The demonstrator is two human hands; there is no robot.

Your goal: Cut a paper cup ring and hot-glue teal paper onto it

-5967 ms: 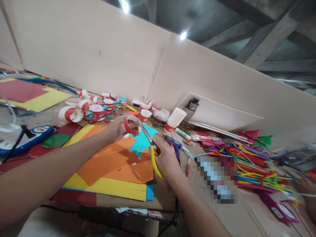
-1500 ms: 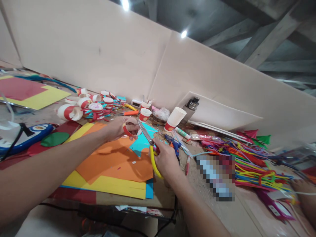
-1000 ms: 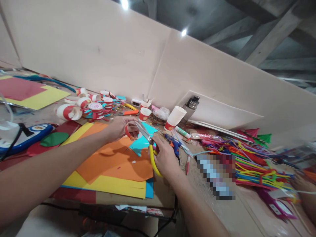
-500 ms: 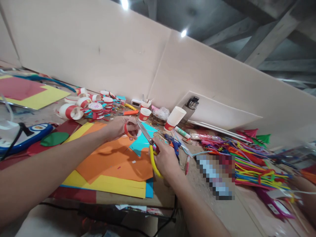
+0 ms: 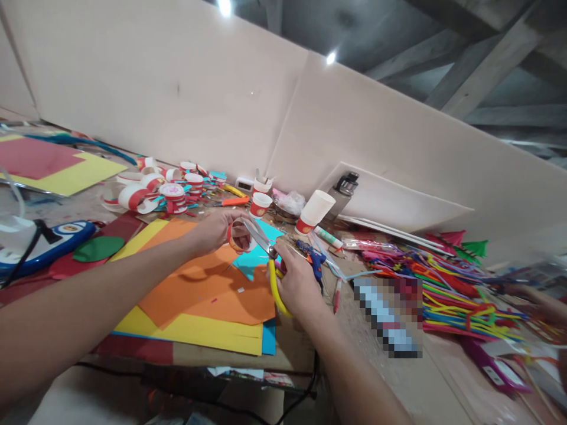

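Observation:
My left hand (image 5: 218, 231) is closed on a piece of paper cup (image 5: 240, 235), a red and white ring with its open side facing me. My right hand (image 5: 296, 277) grips scissors (image 5: 260, 236) with yellow handles. The blades point up and left, their tips at the ring's upper edge; whether they touch it I cannot tell. Both hands are above orange paper (image 5: 199, 295) and a cyan sheet (image 5: 245, 263), with yellow paper (image 5: 195, 333) underneath. A blue glue gun (image 5: 317, 262) lies just right of my right hand.
Cut paper cups (image 5: 175, 199) crowd the back left. Behind my hands stand a small cup (image 5: 261, 205), stacked white cups (image 5: 316, 208) and a bottle (image 5: 343, 195). Colourful pipe cleaners (image 5: 460, 307) and another person's hand (image 5: 531, 298) are at right. A blue-and-white object (image 5: 53, 245) sits left.
The cup ring in my left hand has turned so its opening shows more, and has shifted slightly right. My right hand and scissors barely moved. The other person's hand at right has moved up.

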